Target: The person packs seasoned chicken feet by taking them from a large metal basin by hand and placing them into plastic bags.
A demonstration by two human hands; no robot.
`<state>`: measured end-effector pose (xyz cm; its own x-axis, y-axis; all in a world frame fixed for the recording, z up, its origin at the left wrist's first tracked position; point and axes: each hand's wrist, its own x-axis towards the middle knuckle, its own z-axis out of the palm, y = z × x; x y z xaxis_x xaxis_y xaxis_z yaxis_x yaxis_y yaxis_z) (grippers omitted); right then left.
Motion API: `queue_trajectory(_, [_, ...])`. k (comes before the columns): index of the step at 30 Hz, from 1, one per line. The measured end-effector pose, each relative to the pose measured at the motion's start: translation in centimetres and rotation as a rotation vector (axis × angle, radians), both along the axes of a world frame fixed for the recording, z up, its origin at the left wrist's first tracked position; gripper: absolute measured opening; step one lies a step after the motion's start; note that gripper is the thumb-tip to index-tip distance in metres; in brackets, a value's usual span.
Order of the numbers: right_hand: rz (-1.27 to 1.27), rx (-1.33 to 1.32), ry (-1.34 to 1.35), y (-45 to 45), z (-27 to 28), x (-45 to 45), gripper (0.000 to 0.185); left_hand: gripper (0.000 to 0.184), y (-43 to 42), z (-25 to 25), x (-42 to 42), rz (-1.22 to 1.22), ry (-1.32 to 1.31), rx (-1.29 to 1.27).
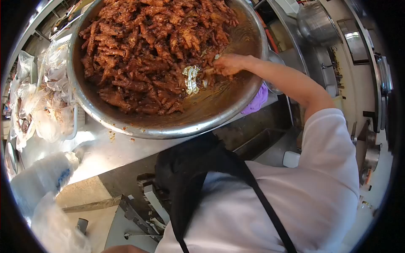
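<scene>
Reaching our right hand (230,65) into the bowl (223,102)
Grip: we can't tell; nearby shiny strip (192,81) lies lengthwise toward us.

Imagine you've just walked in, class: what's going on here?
A person's right hand reaches into a large metal bowl, at the edge of a heap of saucy brown food, apparently chicken feet. Whether it grips anything is unclear. Clear plastic bags lie left of the bowl.
</scene>
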<state>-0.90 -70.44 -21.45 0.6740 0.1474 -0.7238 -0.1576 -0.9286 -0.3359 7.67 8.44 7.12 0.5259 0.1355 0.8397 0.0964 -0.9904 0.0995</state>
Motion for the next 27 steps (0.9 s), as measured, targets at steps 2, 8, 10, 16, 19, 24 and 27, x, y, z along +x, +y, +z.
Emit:
queue_trajectory(2, [0.091,-0.19,-0.043,-0.3,-0.5,0.1,0.042,0.042,-1.8,-6.8,0.9,-0.144,0.15,-0.297])
queue_trajectory(8, [0.235,-0.237,0.031,9.9,-3.0,1.3,0.053,0.035,-11.4,-29.7,5.7,-0.311,0.497,-0.497])
queue_trajectory(10, [0.197,-0.139,0.002,14.9,-3.1,1.1,0.048,0.032,-13.7,-36.2,7.9,-0.3,0.607,-0.518])
queue_trajectory(16, [0.212,-0.454,0.057,8.8,-4.5,0.7,0.032,0.058,-18.4,-33.3,7.3,-0.346,0.693,-0.745])
queue_trajectory(19, [0.409,-0.466,0.178,10.5,-3.9,1.2,0.031,0.065,-21.3,-31.8,0.1,-0.598,0.665,-0.341])
queue_trajectory(24, [0.108,0.226,-0.006,18.5,1.5,2.6,0.041,0.028,-21.6,-34.2,-4.4,-0.43,0.684,-0.193])
queue_trajectory(27, [-0.233,0.397,0.316,16.1,6.6,3.4,0.063,0.015,-19.3,-32.1,-2.7,-0.603,0.576,-0.41])
